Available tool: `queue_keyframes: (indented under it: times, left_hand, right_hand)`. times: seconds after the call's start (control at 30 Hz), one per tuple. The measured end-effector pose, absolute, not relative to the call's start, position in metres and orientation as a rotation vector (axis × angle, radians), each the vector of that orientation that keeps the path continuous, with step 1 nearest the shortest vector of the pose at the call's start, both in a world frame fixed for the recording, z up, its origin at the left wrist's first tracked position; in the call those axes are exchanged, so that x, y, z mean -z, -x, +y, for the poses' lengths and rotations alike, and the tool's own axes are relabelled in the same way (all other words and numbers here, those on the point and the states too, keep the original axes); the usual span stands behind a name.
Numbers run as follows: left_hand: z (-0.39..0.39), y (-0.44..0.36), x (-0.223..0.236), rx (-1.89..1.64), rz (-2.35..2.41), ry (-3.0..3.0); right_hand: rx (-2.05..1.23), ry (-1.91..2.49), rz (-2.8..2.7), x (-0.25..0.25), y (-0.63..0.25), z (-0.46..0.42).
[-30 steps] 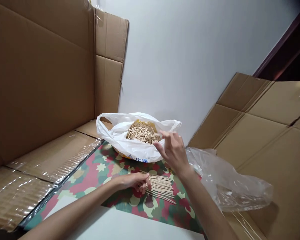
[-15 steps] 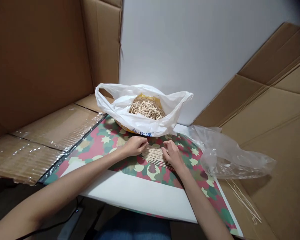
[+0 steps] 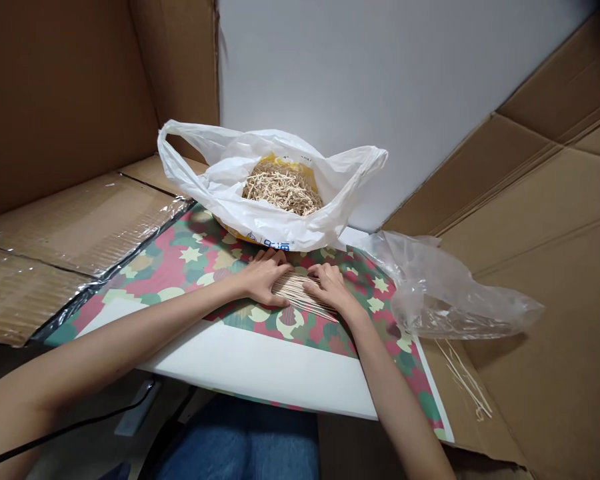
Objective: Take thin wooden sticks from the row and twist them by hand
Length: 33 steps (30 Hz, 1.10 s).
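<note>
Two big creased cardboard sheets (image 3: 65,100) flank a camo-print board (image 3: 180,263), with a crinkly clear plastic bag (image 3: 445,287) just beside it. A white plastic bag (image 3: 220,200) holds a tangled heap of short wooden sticks (image 3: 283,188). On the board, left hand (image 3: 265,277) and right hand (image 3: 327,287) sit close together, clamped on a flat row of thin wooden sticks (image 3: 300,295).

Thin wooden sticks (image 3: 300,293) lie flat, parallel, slightly fanned, on a camouflage-print sheet (image 3: 180,267), touched by the left hand (image 3: 264,277) and right hand (image 3: 330,287).
</note>
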<state>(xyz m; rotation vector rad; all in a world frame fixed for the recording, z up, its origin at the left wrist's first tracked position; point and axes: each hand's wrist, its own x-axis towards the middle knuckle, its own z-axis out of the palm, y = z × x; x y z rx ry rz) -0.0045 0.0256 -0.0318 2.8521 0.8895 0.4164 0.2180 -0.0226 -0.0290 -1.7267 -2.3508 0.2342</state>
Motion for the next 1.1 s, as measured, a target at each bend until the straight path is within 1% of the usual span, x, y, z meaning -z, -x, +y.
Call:
queue_keyframes:
  times: [0.13, 0.27, 0.5, 0.73, 0.93, 1.1]
  left_hand:
    - [0.026, 0.002, 0.032, -0.441, 0.902, -2.846]
    - [0.023, 0.001, 0.032, -0.468, 0.910, -2.865]
    - [0.024, -0.002, 0.036, -0.491, 0.891, -2.848]
    - [0.022, 0.002, 0.035, -0.509, 0.881, -2.828]
    - [0.020, 0.006, 0.032, -0.537, 0.886, -2.792]
    - [0.017, 0.007, 0.025, -0.625, 0.852, -2.715]
  right_hand:
    - [-0.287, 1.638, -2.472, 0.022, -0.212, -0.030]
    - [-0.257, 1.565, -2.544, 0.017, -0.211, -0.036]
    - [-0.129, 1.512, -2.526, 0.022, -0.212, -0.031]
    - [-0.084, 1.489, -2.496, 0.019, -0.211, -0.033]
    - [0.055, 1.469, -2.507, 0.020, -0.206, -0.034]
    - [0.050, 1.459, -2.469, 0.018, -0.205, -0.034]
